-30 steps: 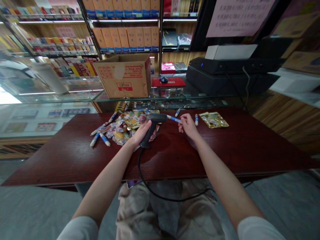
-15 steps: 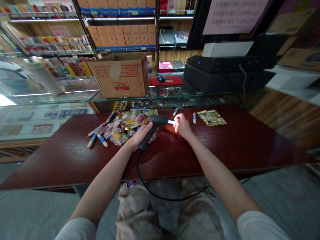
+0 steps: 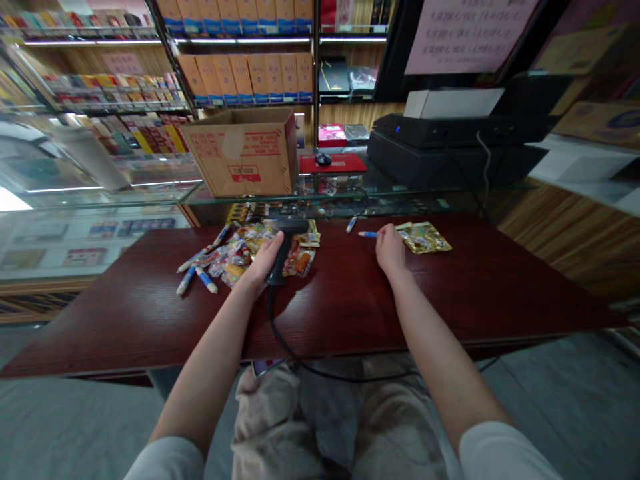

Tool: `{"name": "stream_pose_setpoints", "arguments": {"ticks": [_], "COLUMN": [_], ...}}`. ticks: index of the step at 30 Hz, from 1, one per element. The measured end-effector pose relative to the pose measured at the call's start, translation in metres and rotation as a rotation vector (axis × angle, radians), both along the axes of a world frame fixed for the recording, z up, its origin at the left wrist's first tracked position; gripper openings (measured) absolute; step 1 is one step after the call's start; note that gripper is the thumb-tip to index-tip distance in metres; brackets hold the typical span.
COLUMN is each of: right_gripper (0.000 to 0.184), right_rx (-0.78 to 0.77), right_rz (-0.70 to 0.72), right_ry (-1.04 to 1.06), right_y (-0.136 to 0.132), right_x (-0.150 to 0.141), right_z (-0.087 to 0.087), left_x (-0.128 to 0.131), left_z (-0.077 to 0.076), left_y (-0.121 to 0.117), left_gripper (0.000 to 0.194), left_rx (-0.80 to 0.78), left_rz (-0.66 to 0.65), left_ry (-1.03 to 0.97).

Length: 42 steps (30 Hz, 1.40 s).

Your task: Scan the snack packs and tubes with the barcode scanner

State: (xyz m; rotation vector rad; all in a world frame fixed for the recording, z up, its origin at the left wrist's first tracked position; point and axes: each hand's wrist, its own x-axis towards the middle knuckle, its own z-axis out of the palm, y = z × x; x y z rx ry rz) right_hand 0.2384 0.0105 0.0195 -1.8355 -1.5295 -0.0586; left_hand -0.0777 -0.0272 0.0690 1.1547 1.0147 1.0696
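Note:
My left hand (image 3: pixel 265 259) is closed round the grip of a black barcode scanner (image 3: pixel 285 240), held over a heap of wrapped snacks (image 3: pixel 235 260). A blue-and-white wrapped snack sausage (image 3: pixel 369 234) sticks out to the left from my right hand (image 3: pixel 391 250), whose fingers are closed on its end. Just right of that hand, partly covered by it, lies a gold snack packet (image 3: pixel 427 237). Another wrapped sausage (image 3: pixel 351 225) rests near the table's back edge. Several more sausages, one of them (image 3: pixel 207 280) at the front, lie around the heap's left side.
The scanner's black cable (image 3: pixel 350 380) hangs across the front edge of the dark wooden table (image 3: pixel 330 320). Behind it, a glass counter carries an open cardboard box (image 3: pixel 245 153), a mouse (image 3: pixel 323 159) on a red pad, and black equipment (image 3: pixel 455 157). Stocked shelves stand beyond.
My left hand has drawn the scanner left over the heap. My right hand has moved right with its sausage, away from the scanner, and now covers where another sausage stood. The scanner's light no longer shows.

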Motion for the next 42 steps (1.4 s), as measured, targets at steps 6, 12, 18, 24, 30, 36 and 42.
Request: {"name": "stream_pose_setpoints", "arguments": {"ticks": [6, 12, 18, 24, 30, 36, 42], "right_gripper": [0.024, 0.028, 0.036, 0.053, 0.033, 0.026, 0.040], "right_rx": [-0.139, -0.132, -0.345, -0.526, -0.492, -0.330, -0.240], "right_rz": [-0.160, -0.065, 0.225, 0.171, 0.136, 0.243, 0.448], "right_ry": [-0.172, -0.240, -0.158, -0.008, 0.209, 0.635, 1.013], "right_y": [-0.006, -0.013, 0.008, 0.046, 0.062, 0.057, 0.028], "right_x": [0.017, -0.004, -0.064, -0.135, -0.136, -0.108, -0.068], "right_z": [-0.008, -0.007, 0.000, 0.011, 0.002, -0.005, -0.011], "left_x": [-0.023, -0.025, -0.025, -0.024, -0.021, -0.018, -0.009], "left_z": [0.002, -0.002, -0.007, -0.007, -0.003, -0.001, 0.001], "left_y": [0.009, 0.012, 0.018, 0.018, 0.015, 0.013, 0.007], "left_gripper": [0.059, 0.053, 0.056, 0.055, 0.052, 0.052, 0.054], "left_rx": [-0.009, -0.013, -0.007, -0.002, -0.028, -0.013, 0.021], "left_rz": [0.155, 0.234, 0.198, 0.211, 0.194, 0.161, 0.067], "left_ry": [0.058, 0.042, 0.032, -0.018, 0.006, 0.022, -0.003]}}
